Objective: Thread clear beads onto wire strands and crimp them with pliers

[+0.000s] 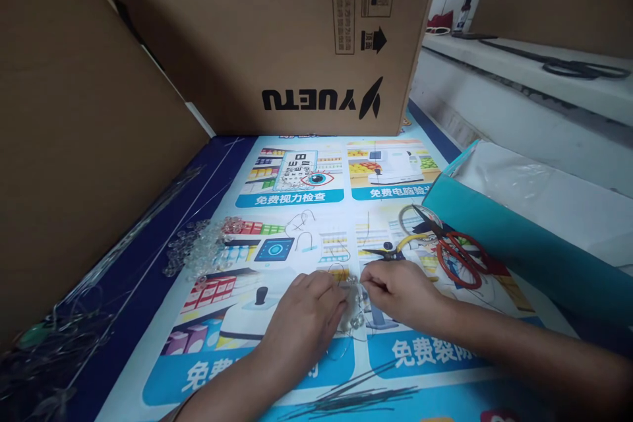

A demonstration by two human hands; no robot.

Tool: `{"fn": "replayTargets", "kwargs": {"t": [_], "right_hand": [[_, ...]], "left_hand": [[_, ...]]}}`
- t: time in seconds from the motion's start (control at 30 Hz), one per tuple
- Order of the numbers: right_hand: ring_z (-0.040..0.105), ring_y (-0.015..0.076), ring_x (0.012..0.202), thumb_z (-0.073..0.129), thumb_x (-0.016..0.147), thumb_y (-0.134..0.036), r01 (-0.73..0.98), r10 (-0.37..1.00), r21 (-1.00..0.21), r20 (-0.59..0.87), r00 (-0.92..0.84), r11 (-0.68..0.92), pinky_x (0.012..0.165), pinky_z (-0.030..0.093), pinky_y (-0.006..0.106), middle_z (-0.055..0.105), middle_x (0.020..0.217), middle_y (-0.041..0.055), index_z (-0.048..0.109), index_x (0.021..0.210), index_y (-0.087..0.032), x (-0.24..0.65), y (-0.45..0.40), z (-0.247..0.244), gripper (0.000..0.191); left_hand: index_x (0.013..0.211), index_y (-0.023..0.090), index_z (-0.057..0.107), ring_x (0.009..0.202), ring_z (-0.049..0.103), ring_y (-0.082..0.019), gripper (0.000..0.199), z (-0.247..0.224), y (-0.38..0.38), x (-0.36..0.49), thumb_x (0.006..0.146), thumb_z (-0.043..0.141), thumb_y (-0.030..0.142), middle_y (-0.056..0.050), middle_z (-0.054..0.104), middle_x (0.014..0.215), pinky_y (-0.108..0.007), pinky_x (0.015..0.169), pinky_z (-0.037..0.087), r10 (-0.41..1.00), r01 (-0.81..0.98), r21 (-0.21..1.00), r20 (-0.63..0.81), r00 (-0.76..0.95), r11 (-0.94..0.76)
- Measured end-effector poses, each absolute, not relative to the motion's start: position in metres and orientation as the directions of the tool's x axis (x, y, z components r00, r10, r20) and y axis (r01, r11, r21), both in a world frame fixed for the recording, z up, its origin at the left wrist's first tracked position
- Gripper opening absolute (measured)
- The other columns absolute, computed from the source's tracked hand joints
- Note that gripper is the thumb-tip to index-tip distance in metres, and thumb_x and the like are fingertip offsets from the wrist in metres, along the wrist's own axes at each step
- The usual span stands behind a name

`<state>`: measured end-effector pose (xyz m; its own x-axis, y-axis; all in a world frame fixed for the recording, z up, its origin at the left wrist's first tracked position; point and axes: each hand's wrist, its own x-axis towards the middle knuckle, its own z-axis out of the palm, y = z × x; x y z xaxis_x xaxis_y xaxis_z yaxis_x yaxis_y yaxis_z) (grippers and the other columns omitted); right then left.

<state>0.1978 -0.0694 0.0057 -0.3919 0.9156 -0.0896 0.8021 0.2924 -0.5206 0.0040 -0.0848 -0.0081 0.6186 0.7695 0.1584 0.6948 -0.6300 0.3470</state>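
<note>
Clear beads on thin wire [355, 320] lie between my two hands on the printed sheet. My left hand [316, 306] is closed at their left side, fingertips pressed together on the beadwork. On the right, my right hand [395, 285] is pinched at the upper right edge of the beads; what its fingertips hold is too small to make out. A pile of clear beads [200, 250] is spread to the left. Just beyond my right hand are yellow-handled pliers [395, 250] and red-handled scissors [459, 257]. Dark wire pieces [353, 399] lie near the front edge.
A cardboard box [297, 33] stands at the back, with a cardboard panel [74, 112] on the left. A teal box [534, 224] holding clear plastic is at the right. Tangled clear strands [59, 343] lie at the lower left. A roll [420, 217] sits by the scissors.
</note>
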Motion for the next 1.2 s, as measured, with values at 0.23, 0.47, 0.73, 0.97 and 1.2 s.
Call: {"fn": "replayTargets", "kwargs": {"t": [0.23, 0.47, 0.73, 0.97, 1.2], "right_hand": [[0.046, 0.0085, 0.054, 0.046, 0.073, -0.018, 0.807, 0.912, -0.507, -0.091, -0.401, 0.304, 0.051, 0.026, 0.019, 0.055, 0.058, -0.0028, 0.053, 0.066, -0.02, 0.1981, -0.0687, 0.0071, 0.011], [0.045, 0.0084, 0.053, 0.045, 0.073, -0.018, 0.812, 0.913, -0.497, -0.088, -0.399, 0.307, 0.051, 0.025, 0.019, 0.054, 0.058, -0.0031, 0.051, 0.064, -0.02, 0.1999, -0.0689, 0.0058, 0.011], [0.043, 0.0087, 0.055, 0.045, 0.073, -0.017, 0.796, 0.893, -0.502, -0.094, -0.44, 0.339, 0.052, 0.025, 0.019, 0.054, 0.059, -0.0027, 0.051, 0.066, -0.019, 0.2024, -0.0685, 0.0071, 0.01], [0.043, 0.0085, 0.054, 0.046, 0.073, -0.016, 0.79, 0.885, -0.498, -0.088, -0.457, 0.359, 0.052, 0.025, 0.019, 0.053, 0.059, -0.0031, 0.052, 0.066, -0.019, 0.2019, -0.0692, 0.0063, 0.01], [0.044, 0.0083, 0.054, 0.046, 0.074, -0.017, 0.764, 0.88, -0.526, -0.059, -0.471, 0.374, 0.052, 0.025, 0.019, 0.053, 0.06, -0.0036, 0.054, 0.069, -0.019, 0.2032, -0.0689, 0.0005, 0.01]], "left_hand": [[0.085, 0.018, 0.061, 0.078, 0.049, -0.02, 0.018, -0.0083, -0.082, 0.0014, 0.085, 0.043, 0.017, -0.006, 0.055, 0.08, -0.037, 0.07, 0.04, 0.735, 0.636, 0.399, 0.173, 0.655, -0.661], [0.084, 0.018, 0.058, 0.079, 0.048, -0.021, 0.017, -0.005, -0.0801, -0.0019, 0.085, 0.042, 0.017, -0.005, 0.054, 0.082, -0.038, 0.071, 0.041, 0.728, 0.635, 0.416, 0.103, 0.678, -0.651], [0.084, 0.017, 0.056, 0.079, 0.049, -0.02, 0.015, -0.0069, -0.0823, -0.0012, 0.085, 0.041, 0.016, -0.006, 0.054, 0.083, -0.036, 0.07, 0.044, 0.757, 0.647, 0.442, 0.128, 0.64, -0.621], [0.083, 0.018, 0.057, 0.079, 0.05, -0.02, 0.016, -0.0061, -0.0825, -0.0002, 0.084, 0.041, 0.015, -0.006, 0.055, 0.082, -0.036, 0.069, 0.045, 0.759, 0.647, 0.432, 0.156, 0.632, -0.628], [0.089, 0.017, 0.059, 0.079, 0.051, -0.02, 0.019, -0.0122, -0.0837, -0.0002, 0.084, 0.042, 0.012, -0.007, 0.056, 0.082, -0.037, 0.069, 0.046, 0.726, 0.635, 0.37, 0.201, 0.657, -0.678]]}}
